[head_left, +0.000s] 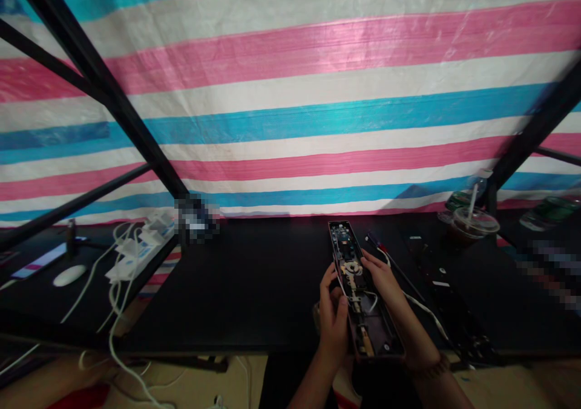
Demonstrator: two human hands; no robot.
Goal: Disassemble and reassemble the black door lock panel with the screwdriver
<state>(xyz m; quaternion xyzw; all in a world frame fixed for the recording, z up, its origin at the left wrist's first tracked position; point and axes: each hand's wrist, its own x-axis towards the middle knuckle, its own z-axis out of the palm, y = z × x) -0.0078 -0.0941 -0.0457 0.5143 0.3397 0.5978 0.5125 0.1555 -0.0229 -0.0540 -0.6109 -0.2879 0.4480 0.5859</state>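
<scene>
A long, narrow open device housing with circuit parts and wires inside lies on the black table, pointing away from me. My left hand grips its left edge, fingers curled around the side. My right hand rests on its right edge, fingertips reaching into the middle of the housing near a round metal part. What the fingertips pinch, if anything, is too small to tell.
A screwdriver and a white cable lie right of the housing, beside a long dark panel. A lidded drink cup with a straw stands at the back right. At left are a white power strip, cables and a mouse. Black frame posts rise at both sides.
</scene>
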